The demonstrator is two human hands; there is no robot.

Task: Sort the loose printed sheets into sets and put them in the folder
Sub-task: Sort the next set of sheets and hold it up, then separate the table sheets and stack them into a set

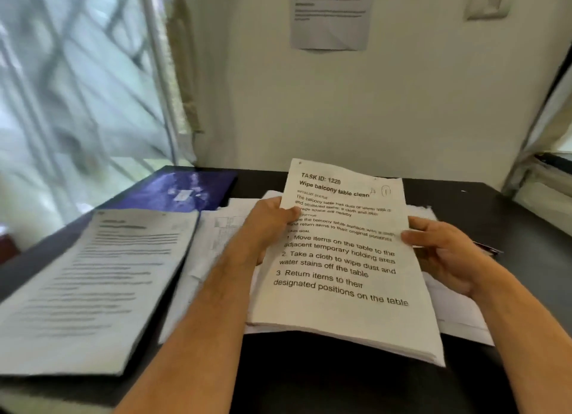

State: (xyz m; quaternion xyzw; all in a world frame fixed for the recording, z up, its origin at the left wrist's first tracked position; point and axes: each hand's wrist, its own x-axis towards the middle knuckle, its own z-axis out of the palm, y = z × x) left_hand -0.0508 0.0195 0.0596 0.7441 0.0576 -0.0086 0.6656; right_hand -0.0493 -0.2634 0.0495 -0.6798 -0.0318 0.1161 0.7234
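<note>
I hold a stack of printed sheets (346, 289) tilted up above the dark table (309, 389). Its top page reads "TASK ID: 1228, Wipe balcony table clean". My left hand (269, 221) grips the stack's left edge, thumb on the front. My right hand (442, 252) grips the right edge, fingers curled over the page. An open folder (93, 289) lies at the left with a printed sheet on top; its dark blue cover (179, 187) spreads behind. More loose sheets (216, 243) lie flat under my hands.
A wall stands just behind the table with a paper notice (331, 14) taped to it. A barred window (77, 82) is at the left. Something pen-like (489, 249) pokes out behind my right hand. Another window frame (544, 178) borders the right.
</note>
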